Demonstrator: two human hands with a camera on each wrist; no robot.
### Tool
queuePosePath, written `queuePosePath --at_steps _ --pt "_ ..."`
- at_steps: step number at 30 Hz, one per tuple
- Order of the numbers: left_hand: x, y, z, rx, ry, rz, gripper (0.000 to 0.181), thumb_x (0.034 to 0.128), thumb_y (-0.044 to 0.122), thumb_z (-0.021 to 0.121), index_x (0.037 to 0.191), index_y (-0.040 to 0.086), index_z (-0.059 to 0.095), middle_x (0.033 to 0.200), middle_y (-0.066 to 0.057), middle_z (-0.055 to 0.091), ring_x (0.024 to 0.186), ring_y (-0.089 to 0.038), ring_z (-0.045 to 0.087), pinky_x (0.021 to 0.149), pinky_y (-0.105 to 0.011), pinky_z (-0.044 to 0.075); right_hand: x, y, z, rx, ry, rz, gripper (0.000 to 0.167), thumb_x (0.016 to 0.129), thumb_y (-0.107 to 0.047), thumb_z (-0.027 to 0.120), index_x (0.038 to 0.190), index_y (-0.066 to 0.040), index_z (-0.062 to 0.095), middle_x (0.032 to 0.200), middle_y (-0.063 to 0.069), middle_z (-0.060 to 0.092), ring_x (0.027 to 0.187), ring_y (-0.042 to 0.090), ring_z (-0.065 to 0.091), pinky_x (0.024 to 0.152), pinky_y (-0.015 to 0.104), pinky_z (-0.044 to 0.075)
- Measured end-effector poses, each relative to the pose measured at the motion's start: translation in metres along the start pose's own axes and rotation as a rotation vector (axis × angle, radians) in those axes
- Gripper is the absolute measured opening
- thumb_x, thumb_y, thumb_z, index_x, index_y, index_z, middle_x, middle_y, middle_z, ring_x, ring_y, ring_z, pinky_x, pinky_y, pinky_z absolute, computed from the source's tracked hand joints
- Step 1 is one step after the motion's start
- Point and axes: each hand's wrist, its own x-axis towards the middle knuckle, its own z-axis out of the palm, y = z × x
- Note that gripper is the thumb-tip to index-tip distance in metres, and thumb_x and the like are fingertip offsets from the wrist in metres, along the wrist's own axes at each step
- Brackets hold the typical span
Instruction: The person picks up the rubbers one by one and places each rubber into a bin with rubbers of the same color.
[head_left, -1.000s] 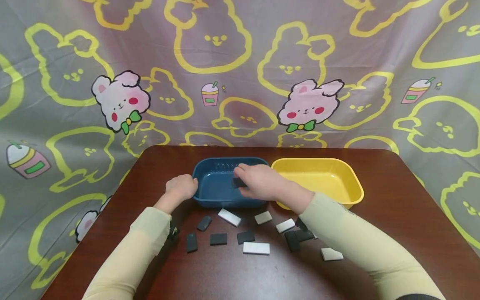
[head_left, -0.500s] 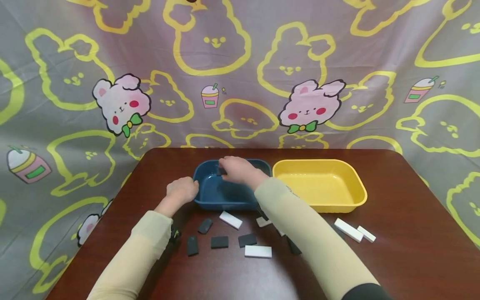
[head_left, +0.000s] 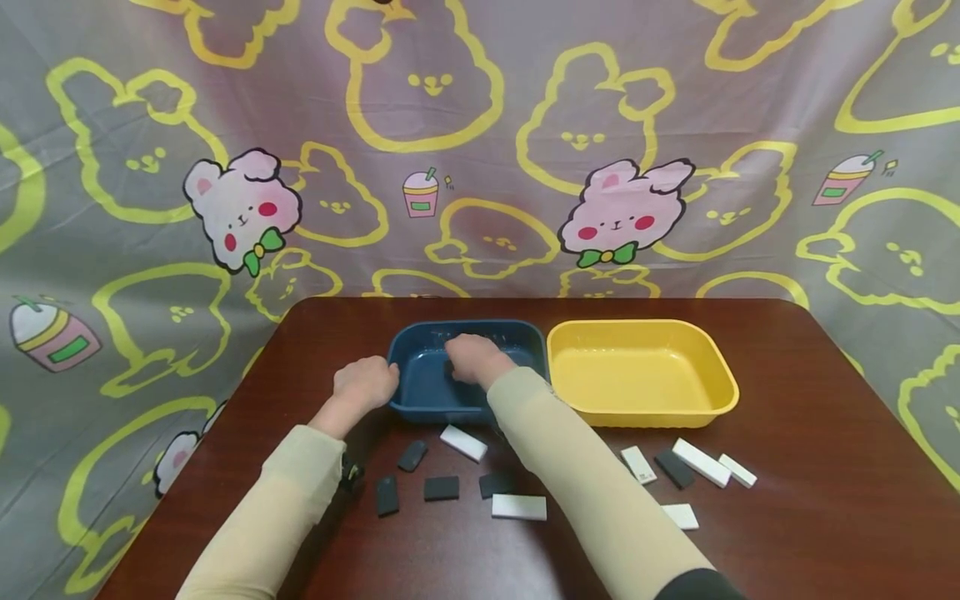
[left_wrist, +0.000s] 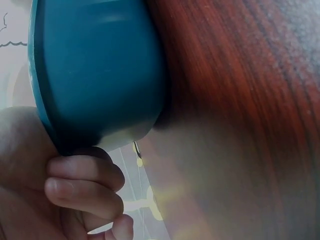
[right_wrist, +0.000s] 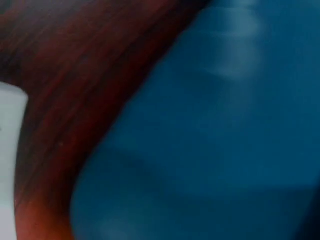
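The left hand grips the blue bin at its left end. The right hand is over the bin — how closed, or holding what, I cannot tell. In front of the bin lie dark blocks.

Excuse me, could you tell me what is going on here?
Someone is at a table. The left-hand grip holds the rim of a blue tub, while the right-hand grip is in or just over it; whether it holds anything is hard to tell. White pieces and black pieces lie in front, and a yellow tub stands beside the blue one.
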Motion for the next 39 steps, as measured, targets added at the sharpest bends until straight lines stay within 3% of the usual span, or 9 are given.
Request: queuePosePath --at_steps 15,24,39 --pt "-0.001 -0.001 0.001 -0.007 0.0 -0.007 0.045 0.1026 0.033 0.041 0.071 0.008 0.059 0.065 -0.009 0.054 0.06 -0.023 0.054 0.055 -0.034 0.04 0.005 0.003 0.01 0.108 0.044 0.037 0.03 0.095 -0.009 0.06 0.125 -0.005 0.062 0.127 0.012 0.059 0.117 0.024 0.055 0.1 0.036 0.042" --pt "0.0 -0.002 0.001 -0.007 0.001 0.014 0.045 0.1026 0.034 0.041 0.07 0.008 0.059 0.065 -0.009 0.054 0.06 -0.024 0.054 0.055 -0.035 0.041 0.009 0.0 0.009 0.173 0.052 0.006 0.015 0.093 -0.011 0.063 0.105 -0.003 0.068 0.104 0.009 0.062 0.092 0.021 0.056 0.087 0.033 0.048" --pt "0.001 -0.001 0.0 0.001 -0.003 0.004 0.046 0.1022 0.036 0.042 0.07 0.008 0.06 0.064 -0.008 0.054 0.059 -0.023 0.054 0.054 -0.034 0.04 0.014 -0.003 0.01 0.202 0.06 -0.018 0.017 0.094 -0.009 0.061 0.108 -0.004 0.069 0.104 0.009 0.062 0.091 0.02 0.055 0.087 0.033 0.048"
